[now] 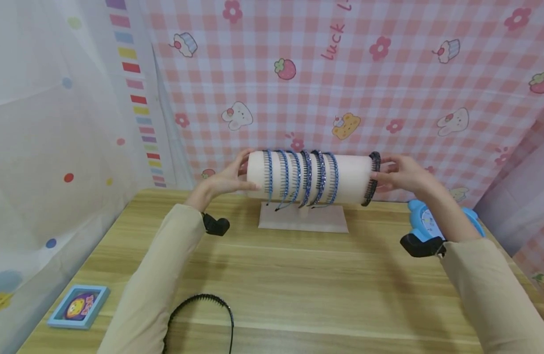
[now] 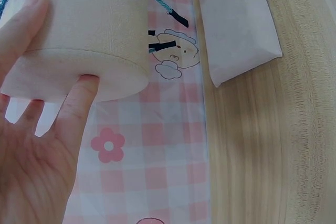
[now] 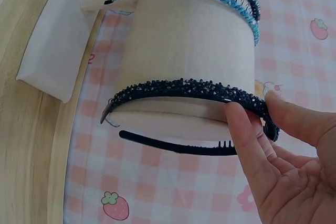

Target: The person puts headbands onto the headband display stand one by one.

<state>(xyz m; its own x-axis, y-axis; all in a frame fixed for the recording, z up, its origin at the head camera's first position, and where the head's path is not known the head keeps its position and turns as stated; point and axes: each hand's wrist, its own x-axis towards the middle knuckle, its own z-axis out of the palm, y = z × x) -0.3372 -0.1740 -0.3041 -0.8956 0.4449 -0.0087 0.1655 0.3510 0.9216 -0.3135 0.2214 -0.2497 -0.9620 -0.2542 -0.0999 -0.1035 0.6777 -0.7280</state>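
Note:
A cream cylinder lies across a white stand base at the back of the table. Several blue headbands ring its middle. My left hand braces the left end; in the left wrist view, the thumb of this hand lies along the cylinder and a fingertip presses the end face. My right hand pinches a black beaded headband at the right end. The right wrist view shows that hand on the headband, which wraps the cylinder near its rim.
A plain black headband lies on the wooden table near the front edge. A blue alarm clock stands under my right forearm. A blue framed box sits front left. A pink checked backdrop rises behind the stand.

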